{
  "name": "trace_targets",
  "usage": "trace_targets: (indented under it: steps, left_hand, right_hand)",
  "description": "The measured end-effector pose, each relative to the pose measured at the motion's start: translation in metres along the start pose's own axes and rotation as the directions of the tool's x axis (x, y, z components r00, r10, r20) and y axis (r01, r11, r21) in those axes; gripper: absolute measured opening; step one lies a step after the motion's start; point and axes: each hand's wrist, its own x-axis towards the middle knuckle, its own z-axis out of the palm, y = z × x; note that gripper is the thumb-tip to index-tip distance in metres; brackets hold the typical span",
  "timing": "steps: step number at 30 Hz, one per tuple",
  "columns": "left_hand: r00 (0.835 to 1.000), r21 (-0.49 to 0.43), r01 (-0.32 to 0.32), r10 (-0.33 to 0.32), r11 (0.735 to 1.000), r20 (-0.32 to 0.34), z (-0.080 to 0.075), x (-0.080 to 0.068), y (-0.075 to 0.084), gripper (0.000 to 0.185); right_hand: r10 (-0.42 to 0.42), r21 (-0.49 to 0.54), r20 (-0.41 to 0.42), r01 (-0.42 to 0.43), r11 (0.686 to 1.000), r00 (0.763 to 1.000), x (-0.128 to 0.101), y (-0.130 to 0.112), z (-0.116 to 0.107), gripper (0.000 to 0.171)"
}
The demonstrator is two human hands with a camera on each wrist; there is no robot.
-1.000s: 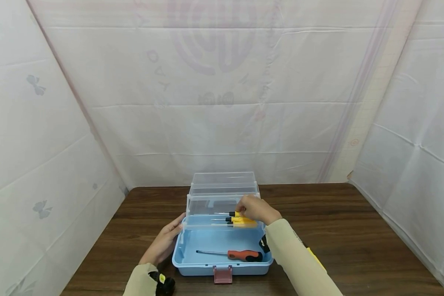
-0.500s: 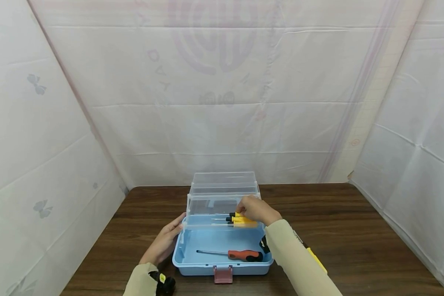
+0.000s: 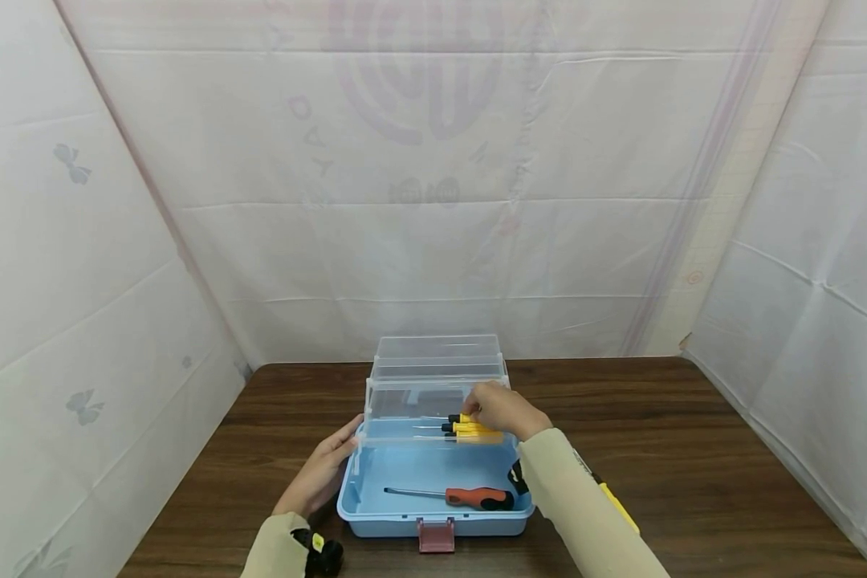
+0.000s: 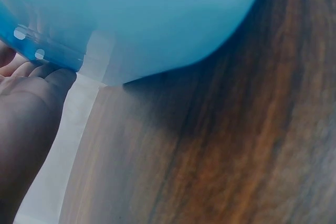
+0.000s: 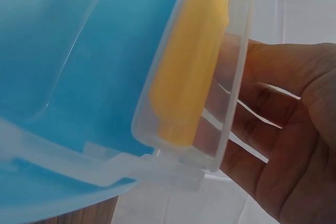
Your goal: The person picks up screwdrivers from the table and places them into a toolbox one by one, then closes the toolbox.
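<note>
A light blue toolbox (image 3: pixel 433 526) stands open on the table. My left hand (image 3: pixel 325 467) grips its left side, thumb up by the rim; in the left wrist view the fingers (image 4: pixel 34 80) lie at the blue wall. Over the clear tray (image 3: pixel 376 438) at the back, my right hand (image 3: pixel 504 408) pinches the handle of a yellow screwdriver (image 3: pixel 457 418). More yellow-handled screwdrivers (image 3: pixel 470 429) lie beside it. The right wrist view shows a yellow handle (image 5: pixel 186 66) through the tray wall, with finger parts behind it. An orange-and-black screwdriver (image 3: pixel 470 498) lies in the box bottom.
The clear lid (image 3: pixel 437 349) leans up at the back. A pink latch (image 3: pixel 436 538) hangs at the front. A yellow-and-black tool (image 3: pixel 616 506), partly behind the right sleeve (image 3: pixel 585 506), lies on the brown wooden table (image 3: pixel 694 466). White sheeting (image 3: pixel 441 241) surrounds it.
</note>
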Motion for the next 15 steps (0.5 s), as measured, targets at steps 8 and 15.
trace_targets:
  steps: [8, 15]
  left_hand:
    - [1.0, 0.002, -0.003, 0.003, 1.0, -0.019, 0.0007, -0.0005, -0.0003, 0.061]
    - [1.0, -0.002, -0.005, 0.005, 1.0, -0.022, 0.0014, -0.0007, -0.0005, 0.059]
  right_hand:
    - [-0.002, 0.016, -0.021, 0.002, 1.0, 1.0, -0.003, 0.001, -0.0028, 0.019]
    - [-0.008, 0.027, -0.036, 0.009, 1.0, 0.999, -0.0065, 0.0045, -0.006, 0.017]
